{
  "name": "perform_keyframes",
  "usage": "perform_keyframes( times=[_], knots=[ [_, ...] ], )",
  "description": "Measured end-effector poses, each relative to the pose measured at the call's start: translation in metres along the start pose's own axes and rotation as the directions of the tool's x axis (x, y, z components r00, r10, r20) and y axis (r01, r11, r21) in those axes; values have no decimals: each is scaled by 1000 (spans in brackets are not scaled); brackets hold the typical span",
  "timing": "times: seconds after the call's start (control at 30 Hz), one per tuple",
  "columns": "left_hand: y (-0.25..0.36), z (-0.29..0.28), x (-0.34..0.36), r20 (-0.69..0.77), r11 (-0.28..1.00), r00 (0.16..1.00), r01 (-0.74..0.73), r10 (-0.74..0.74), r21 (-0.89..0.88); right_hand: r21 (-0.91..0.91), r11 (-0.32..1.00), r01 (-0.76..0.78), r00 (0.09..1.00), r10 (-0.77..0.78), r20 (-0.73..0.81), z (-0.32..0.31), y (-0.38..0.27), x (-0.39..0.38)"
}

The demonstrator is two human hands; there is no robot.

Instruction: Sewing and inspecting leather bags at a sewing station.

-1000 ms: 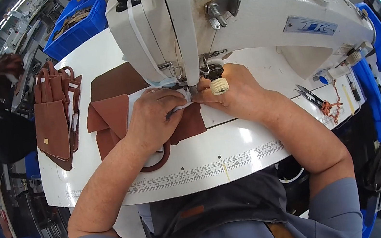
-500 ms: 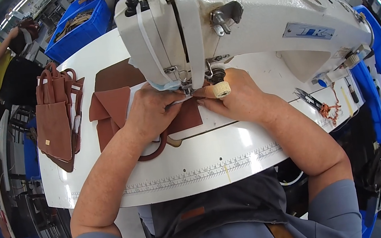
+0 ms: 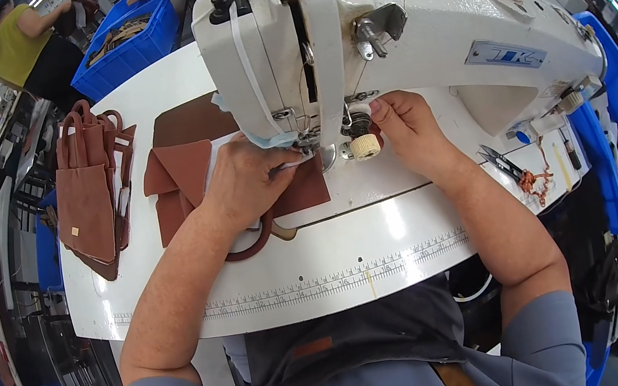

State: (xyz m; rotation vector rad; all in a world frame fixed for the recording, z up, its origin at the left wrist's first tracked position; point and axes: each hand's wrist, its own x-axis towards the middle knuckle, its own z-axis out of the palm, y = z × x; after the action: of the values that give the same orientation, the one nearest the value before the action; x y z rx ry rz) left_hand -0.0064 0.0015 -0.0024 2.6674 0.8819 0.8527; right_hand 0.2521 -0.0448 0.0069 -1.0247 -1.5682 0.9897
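Observation:
A white sewing machine (image 3: pixel 267 64) stands over the work, its presser foot and needle area partly covered by my left hand. My left hand (image 3: pixel 247 174) pinches the edge of a reddish-brown leather bag piece (image 3: pixel 305 190) with a pale lining, right at the presser foot. Part of a rounded handle (image 3: pixel 260 235) shows below that hand. To the right of the needle, my right hand (image 3: pixel 415 131) is raised beside the round tension dial and a cream knob (image 3: pixel 364 146). Its thumb and forefinger come together there; what lies between them is hidden.
A stack of brown leather bags (image 3: pixel 89 200) lies at the left of the white table (image 3: pixel 381 254). Thread snips (image 3: pixel 502 163) and tangled orange thread (image 3: pixel 537 183) lie at the right. Blue bins (image 3: pixel 131 52) stand behind and to the right. Another person (image 3: pixel 27 43) stands at the far left.
My right hand has let go of the work by the presser foot and moved right and up, to beside the dial. My left hand keeps its place. The person behind has shifted.

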Motion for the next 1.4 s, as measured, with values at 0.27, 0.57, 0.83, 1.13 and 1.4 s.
perform_keyframes(
  times=[0.27, 0.57, 0.83, 1.13, 1.4],
  knots=[
    [8, 0, -5, 17, 999, 999, -32, 32, -20, -49, 999, 0, 999, -2, -48, 1, 0, -1],
    [15, -1, -3, 10, 999, 999, 42, -41, -27, -341, 923, 180, 984, -170, 60, -3, 4, 2],
    [63, -47, -17, 307, 923, 914, 149, -265, 354, -498, 833, 241, 971, -208, 121, -8, 23, 5],
    [75, -162, -65, 194, 853, 901, 432, -389, -294, -552, 829, 92, 981, 20, 192, 14, -2, -19],
    [12, -169, -204, -59, 160, 403, 223, -913, -961, -283, 779, 559, 745, -322, 584, 76, -44, -57]
  ],
)
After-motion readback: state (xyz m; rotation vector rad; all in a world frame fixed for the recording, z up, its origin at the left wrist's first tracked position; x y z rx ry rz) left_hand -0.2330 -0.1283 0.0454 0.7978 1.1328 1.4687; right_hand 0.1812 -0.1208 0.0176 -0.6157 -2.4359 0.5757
